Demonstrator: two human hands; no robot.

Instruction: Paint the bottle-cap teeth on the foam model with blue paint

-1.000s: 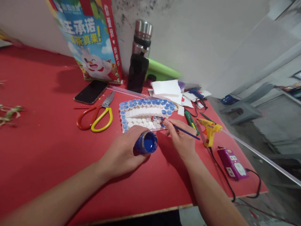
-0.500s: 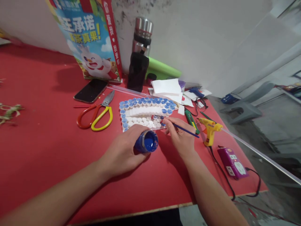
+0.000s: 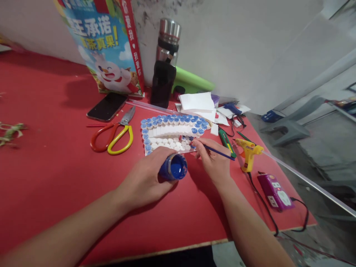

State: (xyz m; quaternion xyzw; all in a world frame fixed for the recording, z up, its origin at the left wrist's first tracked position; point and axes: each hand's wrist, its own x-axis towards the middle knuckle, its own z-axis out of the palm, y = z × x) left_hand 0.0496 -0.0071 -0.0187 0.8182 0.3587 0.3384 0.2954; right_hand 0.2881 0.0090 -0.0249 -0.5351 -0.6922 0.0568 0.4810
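My left hand (image 3: 148, 176) is wrapped round a small jar of blue paint (image 3: 175, 167), its open mouth tilted toward me. Between the fingers of my right hand (image 3: 213, 159) is a thin blue-handled paintbrush (image 3: 219, 152). Its tip touches or hovers at the right part of a white craft piece (image 3: 169, 130); I cannot tell which. Small round white discs (image 3: 167, 142) cover the lower part of that piece. Along its top and left edge the discs (image 3: 178, 119) are blue on top. The piece's lower edge is partly hidden behind my left hand and the jar.
Red-and-yellow scissors (image 3: 119, 135) and a phone (image 3: 107, 106) lie left of the piece. Behind stand a printed bag (image 3: 111, 55) and a steel bottle (image 3: 168, 44). To the right are a green cutter (image 3: 226, 142), a yellow glue gun (image 3: 248, 152) and a purple power socket (image 3: 275, 193) with cords.
Hardly anything differs. The paintbrush handle has shifted very slightly, while both hands, the jar and the craft piece stay in place.
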